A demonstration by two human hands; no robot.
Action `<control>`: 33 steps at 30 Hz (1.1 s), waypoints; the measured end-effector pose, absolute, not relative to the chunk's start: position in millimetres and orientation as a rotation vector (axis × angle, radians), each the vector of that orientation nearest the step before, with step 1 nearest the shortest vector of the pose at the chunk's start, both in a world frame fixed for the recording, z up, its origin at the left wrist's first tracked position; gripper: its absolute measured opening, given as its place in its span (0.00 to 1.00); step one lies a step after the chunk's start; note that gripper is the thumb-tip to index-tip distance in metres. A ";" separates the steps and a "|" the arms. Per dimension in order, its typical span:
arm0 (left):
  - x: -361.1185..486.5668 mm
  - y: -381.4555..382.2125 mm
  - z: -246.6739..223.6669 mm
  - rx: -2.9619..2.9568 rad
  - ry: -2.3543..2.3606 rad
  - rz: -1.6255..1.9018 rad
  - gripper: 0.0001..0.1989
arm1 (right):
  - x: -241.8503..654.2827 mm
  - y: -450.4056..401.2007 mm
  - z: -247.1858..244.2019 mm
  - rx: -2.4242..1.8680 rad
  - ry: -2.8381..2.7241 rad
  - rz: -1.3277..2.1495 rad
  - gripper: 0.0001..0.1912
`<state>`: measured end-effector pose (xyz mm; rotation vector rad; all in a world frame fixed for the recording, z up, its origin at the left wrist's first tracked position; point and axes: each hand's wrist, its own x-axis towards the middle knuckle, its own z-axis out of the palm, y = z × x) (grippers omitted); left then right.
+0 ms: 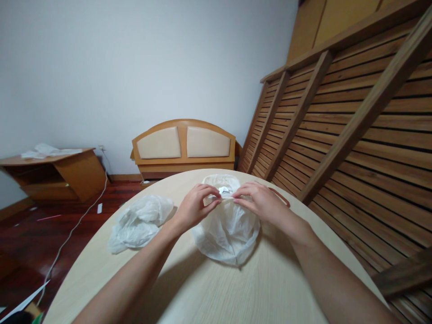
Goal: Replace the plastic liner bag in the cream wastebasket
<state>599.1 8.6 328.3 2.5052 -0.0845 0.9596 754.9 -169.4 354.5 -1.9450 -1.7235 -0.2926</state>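
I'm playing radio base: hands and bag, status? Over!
Left hand, right hand: pinching near rim of translucent plastic bag. Mouth open. Crumpled plastic bag lies left, not blocking.

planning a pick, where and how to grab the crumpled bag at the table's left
Probably pinch the crumpled bag by its bunched middle folds, from above: it lies loosely heaped on the table, and those folds look raised.

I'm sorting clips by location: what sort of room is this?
Probably a bedroom: a padded headboard at the back, a slatted wooden frame, perhaps a bed base, on the right, and a low cabinet on the left.
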 end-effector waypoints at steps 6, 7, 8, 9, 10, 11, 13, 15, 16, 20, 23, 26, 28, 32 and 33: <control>602.9 11.4 319.8 2.579 0.010 1.021 0.03 | 754.3 -168.6 353.9 -1.989 -1.705 -0.427 0.08; 603.4 11.7 318.4 2.588 0.019 1.035 0.04 | 751.8 -168.9 355.3 -2.007 -1.695 -0.453 0.07; 603.8 11.9 317.3 2.598 0.029 1.046 0.04 | 748.6 -169.6 357.2 -2.025 -1.681 -0.472 0.07; 604.1 12.1 316.5 2.609 0.036 1.054 0.04 | 744.8 -170.6 359.5 -2.042 -1.667 -0.476 0.07; 604.2 12.3 315.9 2.616 0.042 1.061 0.04 | 740.6 -171.9 362.0 -2.053 -1.662 -0.459 0.05; 604.3 12.5 315.5 2.620 0.045 1.068 0.04 | 736.2 -173.4 364.2 -2.061 -1.674 -0.419 0.04; 604.4 13.1 315.0 2.616 0.046 1.084 0.04 | 727.7 -176.7 367.0 -2.076 -1.747 -0.270 0.03; 604.5 13.6 314.8 2.606 0.040 1.098 0.04 | 720.4 -179.5 366.0 -2.088 -1.853 -0.062 0.05; 604.6 13.8 314.6 2.602 0.034 1.103 0.03 | 717.3 -180.4 363.7 -2.106 -1.890 0.038 0.06; 604.7 14.0 314.3 2.600 0.042 1.102 0.03 | 708.5 -179.4 345.9 -2.244 -1.910 0.247 0.07; 604.9 13.6 314.0 2.590 0.042 1.099 0.02 | 703.5 -175.2 333.3 -2.314 -1.932 0.267 0.10; 604.9 13.5 314.3 2.577 0.039 1.092 0.03 | 699.1 -173.1 332.5 -2.346 -1.925 0.326 0.10; 603.8 13.0 316.0 2.571 0.038 1.062 0.02 | 698.3 -174.0 338.3 -2.300 -1.907 0.329 0.11; 597.4 7.8 326.2 2.539 0.005 1.022 0.07 | 705.2 -178.6 352.6 -2.089 -1.943 0.163 0.10; 595.1 5.4 330.1 2.525 -0.009 1.034 0.08 | 708.0 -179.3 355.3 -2.051 -1.942 0.092 0.09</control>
